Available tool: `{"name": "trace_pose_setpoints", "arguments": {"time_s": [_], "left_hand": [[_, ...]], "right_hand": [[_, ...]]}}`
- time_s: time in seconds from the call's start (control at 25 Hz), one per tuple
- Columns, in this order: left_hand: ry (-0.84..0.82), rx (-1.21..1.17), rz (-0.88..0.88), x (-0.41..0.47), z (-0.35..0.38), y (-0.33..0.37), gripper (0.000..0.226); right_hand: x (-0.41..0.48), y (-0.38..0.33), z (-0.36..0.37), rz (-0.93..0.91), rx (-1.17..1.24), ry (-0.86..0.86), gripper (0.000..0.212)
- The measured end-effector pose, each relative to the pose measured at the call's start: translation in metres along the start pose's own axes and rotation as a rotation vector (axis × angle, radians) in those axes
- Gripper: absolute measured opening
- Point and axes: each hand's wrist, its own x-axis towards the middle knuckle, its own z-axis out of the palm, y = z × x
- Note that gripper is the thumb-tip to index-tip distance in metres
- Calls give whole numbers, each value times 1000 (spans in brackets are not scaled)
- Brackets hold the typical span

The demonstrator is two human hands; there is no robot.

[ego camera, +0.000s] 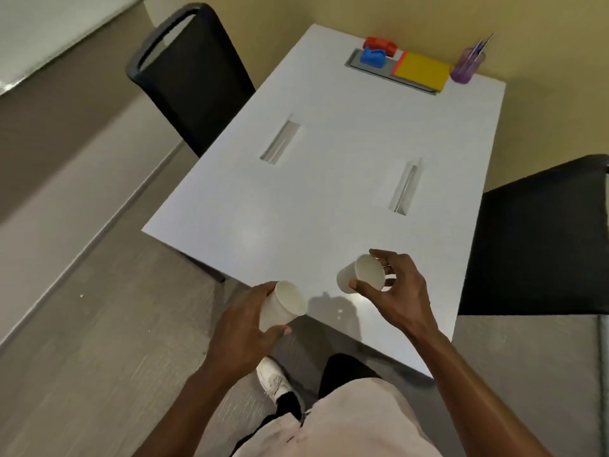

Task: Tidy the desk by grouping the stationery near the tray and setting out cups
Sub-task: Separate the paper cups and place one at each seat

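My left hand (245, 319) grips a white paper cup (283, 305) at the near edge of the white desk (329, 192), tilted with its mouth toward me. My right hand (400, 291) holds a second white paper cup (361, 273) by its rim, tilted above the desk's near part. At the far end lies a grey tray (372, 69) with a blue stapler-like item (372, 57) on it, a red item (382, 44) behind it, and a yellow notepad (421, 70) on its right half. A purple pen holder (466, 65) with pens stands beside the tray.
Two rectangular cable slots (280, 141) (407, 186) are cut into the desk. A black chair (188, 74) stands at the far left, another black chair (540, 239) at the right. My white shoe (273, 379) is on the grey floor below.
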Motion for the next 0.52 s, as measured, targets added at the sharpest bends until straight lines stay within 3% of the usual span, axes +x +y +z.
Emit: {"name": "trace_pose_setpoints", "arguments": {"time_s": [0.16,0.52], "left_hand": [[-72,9,94,38,-10,1,73],[-160,23,125,111,3,21,73]], "right_hand": [[-8,-6,4,77,-55,103,77],[40,28,-3,191,-154,217,79]]}}
